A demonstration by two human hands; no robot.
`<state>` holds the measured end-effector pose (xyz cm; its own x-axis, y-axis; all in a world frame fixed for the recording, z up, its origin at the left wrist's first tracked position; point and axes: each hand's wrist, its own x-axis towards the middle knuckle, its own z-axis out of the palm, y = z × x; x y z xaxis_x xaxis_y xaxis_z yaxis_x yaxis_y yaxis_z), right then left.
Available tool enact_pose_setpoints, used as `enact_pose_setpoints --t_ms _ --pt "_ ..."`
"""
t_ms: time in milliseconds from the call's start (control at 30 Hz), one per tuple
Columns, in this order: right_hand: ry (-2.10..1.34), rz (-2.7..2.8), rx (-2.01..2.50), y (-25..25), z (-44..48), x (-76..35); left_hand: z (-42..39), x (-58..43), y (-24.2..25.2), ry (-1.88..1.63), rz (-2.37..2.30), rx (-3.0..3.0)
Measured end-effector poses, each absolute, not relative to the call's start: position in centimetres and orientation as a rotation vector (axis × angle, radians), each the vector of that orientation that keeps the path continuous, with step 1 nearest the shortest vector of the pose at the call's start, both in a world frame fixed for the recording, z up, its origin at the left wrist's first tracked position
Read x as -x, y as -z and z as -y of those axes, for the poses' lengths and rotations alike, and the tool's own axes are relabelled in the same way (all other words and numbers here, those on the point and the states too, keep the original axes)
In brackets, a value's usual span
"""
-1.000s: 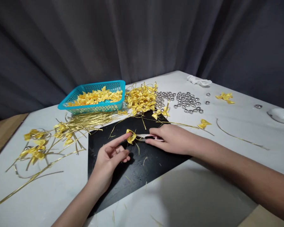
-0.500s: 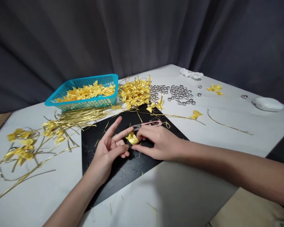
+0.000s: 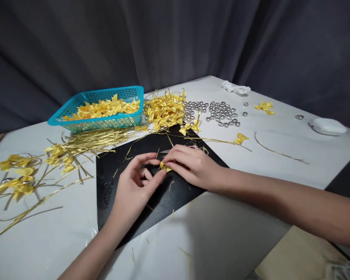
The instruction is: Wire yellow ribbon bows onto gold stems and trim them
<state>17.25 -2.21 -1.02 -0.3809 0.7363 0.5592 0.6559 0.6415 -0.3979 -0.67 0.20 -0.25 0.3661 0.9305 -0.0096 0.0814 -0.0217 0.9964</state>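
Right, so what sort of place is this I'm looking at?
Probably a handicraft workspace, though whether home or workshop I can't tell: there's a turquoise plastic basket of yellow satiny bows, a bundle of thin gold cords and many small, rounded silver pieces.

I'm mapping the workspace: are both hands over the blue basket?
No, the left hand and right hand meet at a yellow ribbon over the black mat, with the basket farther back.

Dark curtain (image 3: pixel 175 42) hung behind white table (image 3: pixel 280 130). Crumpled white tissue (image 3: pixel 235 88) seen by table's far edge; smooth white rounded object (image 3: pixel 328 126) noted toward table's right end.
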Motion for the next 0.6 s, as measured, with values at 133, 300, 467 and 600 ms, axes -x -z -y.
enact_pose_setpoints --t_ms 133,300,467,600 --pt "-0.16 2.09 1.054 0.86 2.18 -17.47 0.18 0.34 0.07 -0.826 -1.105 -1.585" --pt "-0.21 2.167 1.087 0.73 2.09 -17.65 0.21 0.27 -0.22 -0.77 -1.09 -1.721" --pt "-0.06 2.285 1.112 0.44 2.33 -17.69 0.33 0.24 -0.39 -0.727 -1.05 -1.731" --pt "0.17 2.344 1.093 0.46 2.32 -17.8 0.26 0.36 -0.46 -0.699 -1.054 -1.715"
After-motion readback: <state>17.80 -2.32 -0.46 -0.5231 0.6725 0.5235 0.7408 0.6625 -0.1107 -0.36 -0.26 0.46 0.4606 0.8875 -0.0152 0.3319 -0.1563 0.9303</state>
